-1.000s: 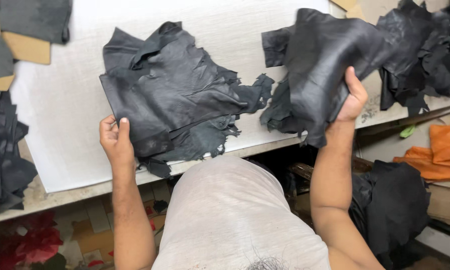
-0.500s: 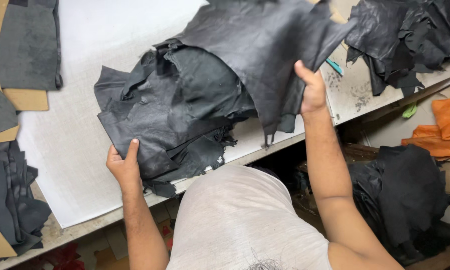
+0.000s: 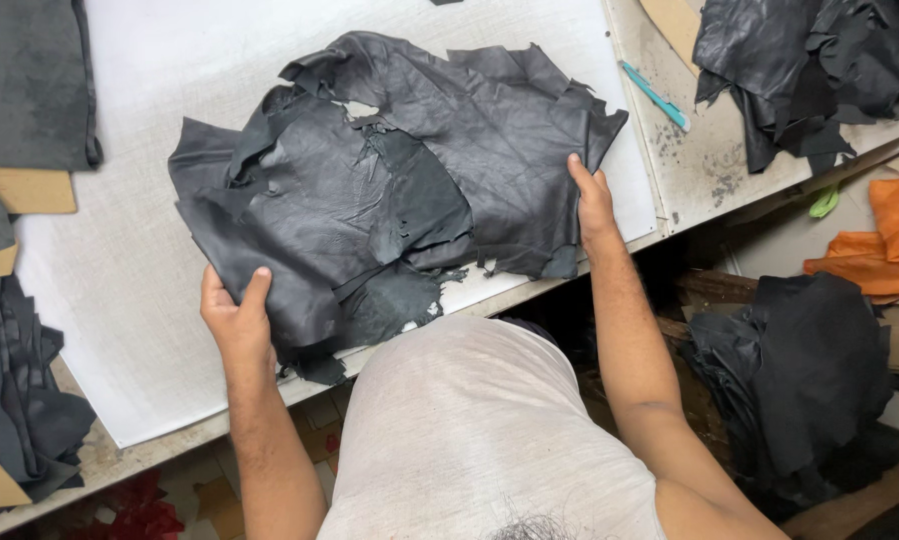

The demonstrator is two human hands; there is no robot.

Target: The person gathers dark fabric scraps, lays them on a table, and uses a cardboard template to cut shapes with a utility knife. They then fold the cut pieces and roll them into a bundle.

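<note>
Both hands, left [image 3: 231, 315] and right [image 3: 591, 195], gripping creased, ragged-edged black leather pieces [image 3: 389, 190].

Black leather hides [image 3: 399, 190], white cutting mat [image 3: 119, 290], turquoise knife [image 3: 655, 96], orange cloth [image 3: 884, 240], tan cardboard [image 3: 29, 190].

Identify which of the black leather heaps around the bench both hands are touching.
The spread heap on the white sheet: left hand grips its near-left edge, right hand its right edge. The left-edge, top-right and lower-right heaps lie untouched.
</note>
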